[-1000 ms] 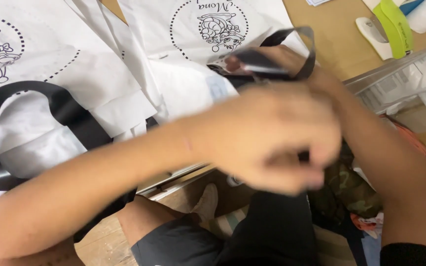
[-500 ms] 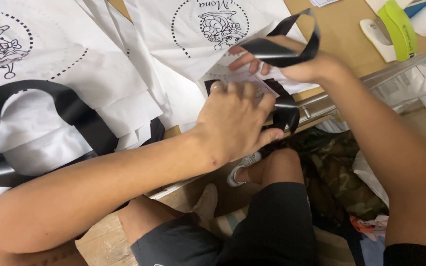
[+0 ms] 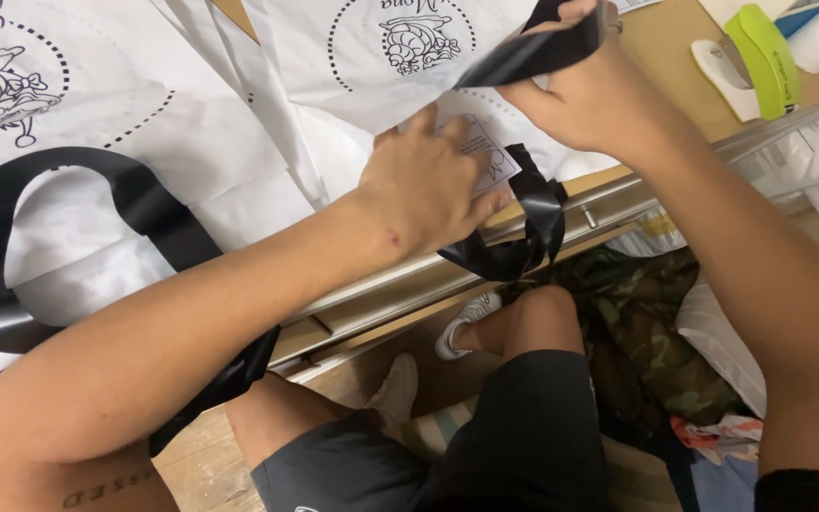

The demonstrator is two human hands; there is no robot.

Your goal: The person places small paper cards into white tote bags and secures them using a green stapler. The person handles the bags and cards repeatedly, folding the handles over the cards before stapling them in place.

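Far-left bag: a white paper bag (image 3: 97,123) lies flat on the table, printed with a dark emblem inside a dotted ring; a wide black ribbon handle (image 3: 68,199) loops across it.
Left forearm: it crosses the picture from the lower left up toward the middle, over the table's metal edge rail (image 3: 409,284).
Left hand (image 3: 428,185): palm down, fingers spread apart and flat, pressing on a small white card (image 3: 485,156) that lies on the middle bag; it grips nothing that can be seen.
Middle bag: a second white paper bag (image 3: 334,76) with the same kind of emblem, lying just beside the first and partly over it.
Lower ribbon: a black ribbon (image 3: 523,228) hangs in loose folds from the card's right corner over the rail, touching the left fingertips.
Right hand (image 3: 585,90): raised above the middle bag, fingers closed tight on a black ribbon end (image 3: 533,52), pulling it up and to the left; the thumb side is hidden.
Stapler: a green and white stapler (image 3: 751,57) rests on the brown tabletop (image 3: 665,47), well apart from both hands.
Below the table: bare knees, dark shorts (image 3: 504,436), a white shoe (image 3: 466,318) and camouflage cloth (image 3: 637,322) on the floor.
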